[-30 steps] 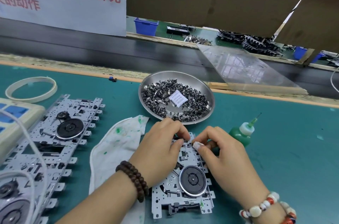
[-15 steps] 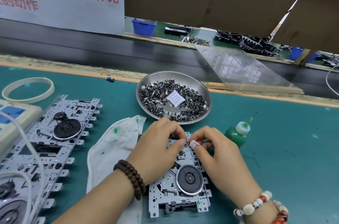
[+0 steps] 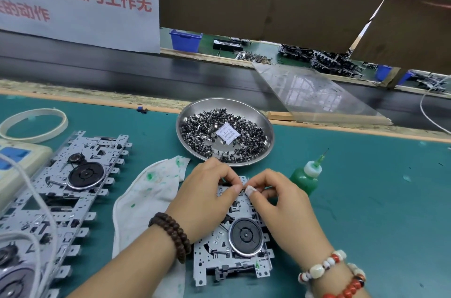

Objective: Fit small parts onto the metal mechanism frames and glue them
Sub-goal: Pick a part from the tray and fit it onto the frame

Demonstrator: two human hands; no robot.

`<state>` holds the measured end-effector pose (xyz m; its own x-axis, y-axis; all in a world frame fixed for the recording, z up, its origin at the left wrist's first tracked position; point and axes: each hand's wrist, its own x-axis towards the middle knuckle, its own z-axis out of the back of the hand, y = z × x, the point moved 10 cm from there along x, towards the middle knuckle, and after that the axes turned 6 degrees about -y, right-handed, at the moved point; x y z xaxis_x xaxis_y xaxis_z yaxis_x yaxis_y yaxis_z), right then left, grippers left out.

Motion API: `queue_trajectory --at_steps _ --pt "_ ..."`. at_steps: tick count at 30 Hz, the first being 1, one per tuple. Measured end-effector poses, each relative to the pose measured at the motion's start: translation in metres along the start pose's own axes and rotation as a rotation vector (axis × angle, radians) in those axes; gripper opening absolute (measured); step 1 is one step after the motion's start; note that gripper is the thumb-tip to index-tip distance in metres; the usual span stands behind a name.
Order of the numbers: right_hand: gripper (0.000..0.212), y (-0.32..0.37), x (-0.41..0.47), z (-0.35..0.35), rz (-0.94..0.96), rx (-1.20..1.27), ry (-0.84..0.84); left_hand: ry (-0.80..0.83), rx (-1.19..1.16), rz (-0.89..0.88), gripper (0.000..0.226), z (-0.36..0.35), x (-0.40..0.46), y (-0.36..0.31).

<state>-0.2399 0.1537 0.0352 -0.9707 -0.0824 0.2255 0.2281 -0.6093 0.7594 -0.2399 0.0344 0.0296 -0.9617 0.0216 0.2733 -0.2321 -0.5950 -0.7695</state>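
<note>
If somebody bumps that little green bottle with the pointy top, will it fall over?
Probably, yes. The green glue bottle stands upright on the teal mat with a narrow needle tip on top, so a sideways knock could tip it. Its body looks round, so it might then roll. It seems to be soft plastic and likely light, so it would hardly break.

Stained white cloth (image 3: 148,190), tape ring (image 3: 34,124), perhaps a power strip (image 3: 17,163) at left.
</note>
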Motion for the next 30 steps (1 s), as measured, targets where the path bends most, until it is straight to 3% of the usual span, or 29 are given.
queue_trajectory --at_steps 11,30 --pt "0.012 -0.019 -0.005 -0.011 -0.233 0.281 0.086 -0.005 -0.020 0.019 0.019 0.003 -0.002 0.001" --pt "0.019 -0.030 -0.014 -0.015 -0.392 0.472 -0.060 -0.043 0.009 -0.068 0.024 0.005 -0.007 -0.007"
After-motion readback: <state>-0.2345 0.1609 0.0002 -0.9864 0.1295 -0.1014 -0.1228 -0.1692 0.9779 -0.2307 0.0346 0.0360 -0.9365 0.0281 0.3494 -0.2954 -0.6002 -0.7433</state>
